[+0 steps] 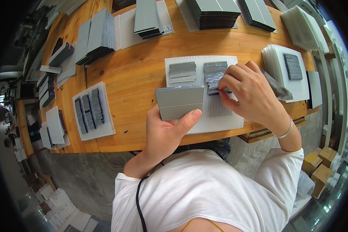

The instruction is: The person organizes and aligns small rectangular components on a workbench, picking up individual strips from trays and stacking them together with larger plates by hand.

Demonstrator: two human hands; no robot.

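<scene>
My left hand (168, 129) is closed round a block of stacked thin grey plates (179, 103) that look like solar cell pieces, the thumb across its lower right corner. Under it lies a white corrugated plastic board (220, 123). At the board's upper right, my right hand (249, 91) pinches a thin strip (222, 92) with a dark blue edge, at the near end of a fanned pile of narrow grey strips (214, 72). The fingers partly hide this strip. Another pile of grey strips (182, 72) rests at the board's upper left.
Another white board (92, 129) with rows of dark strips lies left on the wooden table (133, 81). Stacks of grey plates (216, 17) line the far side. To the right stand piled white boards (276, 71) topped by a dark strip bundle (293, 66). A grey pointed object (278, 89) shows behind my right wrist.
</scene>
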